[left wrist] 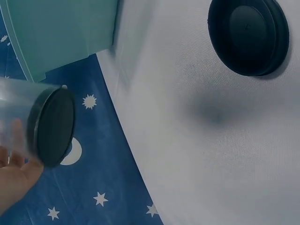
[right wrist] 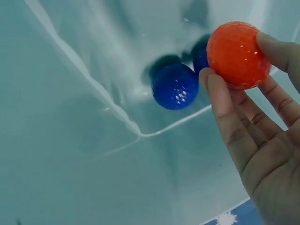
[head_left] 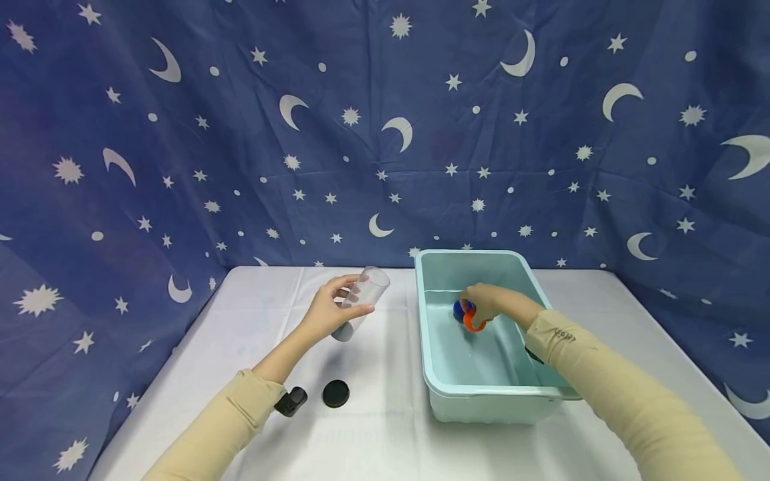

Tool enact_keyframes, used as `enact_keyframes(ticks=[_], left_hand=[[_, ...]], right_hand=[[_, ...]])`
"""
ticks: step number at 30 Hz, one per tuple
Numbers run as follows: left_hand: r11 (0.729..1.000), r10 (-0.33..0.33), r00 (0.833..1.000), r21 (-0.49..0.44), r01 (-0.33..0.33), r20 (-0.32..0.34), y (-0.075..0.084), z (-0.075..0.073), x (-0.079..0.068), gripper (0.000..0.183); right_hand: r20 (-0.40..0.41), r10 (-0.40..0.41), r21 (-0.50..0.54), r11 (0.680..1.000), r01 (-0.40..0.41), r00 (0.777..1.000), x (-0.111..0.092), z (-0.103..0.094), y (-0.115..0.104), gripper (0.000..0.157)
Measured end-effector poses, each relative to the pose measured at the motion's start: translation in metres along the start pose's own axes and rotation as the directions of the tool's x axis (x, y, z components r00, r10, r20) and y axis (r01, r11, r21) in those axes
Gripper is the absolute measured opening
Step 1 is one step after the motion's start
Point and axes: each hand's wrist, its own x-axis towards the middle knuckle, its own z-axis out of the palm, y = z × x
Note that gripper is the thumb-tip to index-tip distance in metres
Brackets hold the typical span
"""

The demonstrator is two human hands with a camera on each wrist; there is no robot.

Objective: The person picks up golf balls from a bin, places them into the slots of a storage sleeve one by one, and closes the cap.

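My left hand grips a clear plastic tube above the table, left of the bin. The tube leans, its top toward the right, and its lower end has a black cap. Inside the pale green bin, my right hand pinches an orange dimpled ball between thumb and fingertips. One blue ball lies on the bin's floor beside the fingers. A second blue ball is partly hidden behind the orange one.
A round black lid lies on the white-covered table, near the left forearm. The bin's walls rise around the right hand. Behind the table hangs a blue curtain with moons and stars.
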Motion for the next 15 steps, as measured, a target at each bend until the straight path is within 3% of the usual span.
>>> enact_keyframes(ticks=[15], left_hand=[[0.998, 0.005, 1.0, 0.064, -0.005, -0.007, 0.002, 0.003, 0.007, 0.058]], right_hand=[[-0.121, -0.109, 0.037, 0.993, 0.114, 0.987, -0.014, -0.026, -0.004, 0.021]])
